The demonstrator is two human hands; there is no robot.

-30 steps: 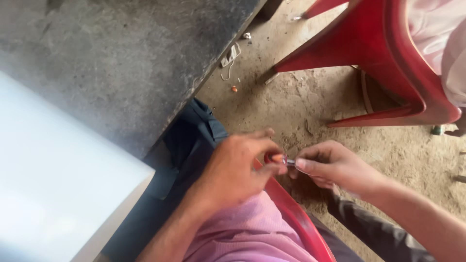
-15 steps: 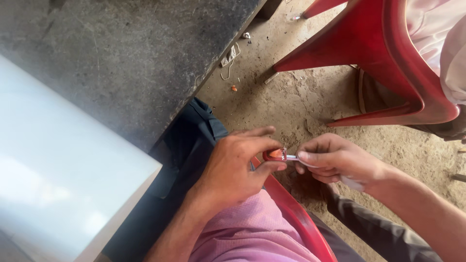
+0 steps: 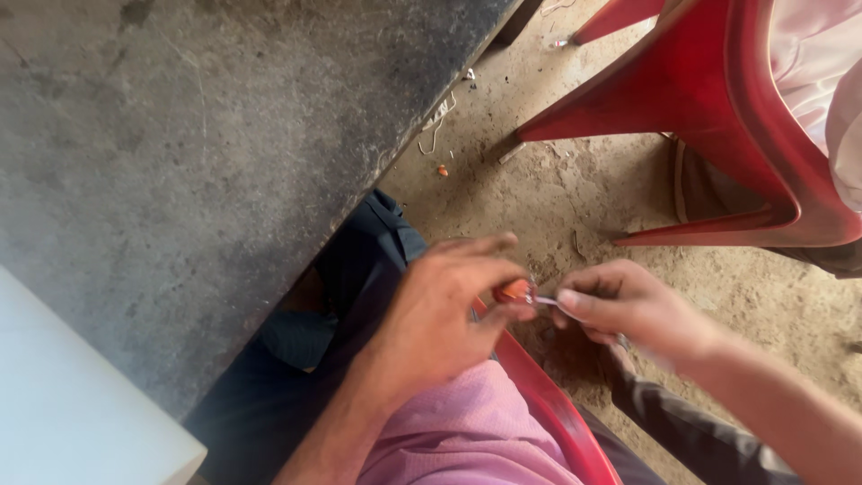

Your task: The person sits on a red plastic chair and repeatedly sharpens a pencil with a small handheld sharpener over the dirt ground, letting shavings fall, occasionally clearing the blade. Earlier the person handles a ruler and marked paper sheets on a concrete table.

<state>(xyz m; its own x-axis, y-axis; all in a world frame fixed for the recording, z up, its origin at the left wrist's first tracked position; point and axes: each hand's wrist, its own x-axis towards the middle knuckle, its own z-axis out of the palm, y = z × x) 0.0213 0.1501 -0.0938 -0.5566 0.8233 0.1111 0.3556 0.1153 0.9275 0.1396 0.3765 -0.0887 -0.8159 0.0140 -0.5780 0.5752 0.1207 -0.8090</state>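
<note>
Orange-tipped small part (image 3: 514, 290) sits pinched between the thumb and fingers of the left hand (image 3: 444, 310), right where the two hands meet over the person's lap. Its shape is too small and blurred to tell more. A thin pale pin or wire (image 3: 544, 301) runs from it toward the right hand (image 3: 624, 305), whose thumb and forefinger are closed narrowly on the other end. Both hands are thus curled shut in fine pinches, fingertips nearly touching each other.

Below the hands lies the red rim of the person's seat (image 3: 548, 404), with pink cloth (image 3: 467, 431) beside it under the left wrist. Dark blue trousers (image 3: 359, 278) show just left of the left hand. Further left spreads a grey, scuffed tabletop (image 3: 197, 153), with a white slab (image 3: 72, 404) at its near corner. Beyond the hands is a dirt floor (image 3: 575, 189) strewn with small scraps, and above the right hand stands a red plastic chair (image 3: 709, 117).
</note>
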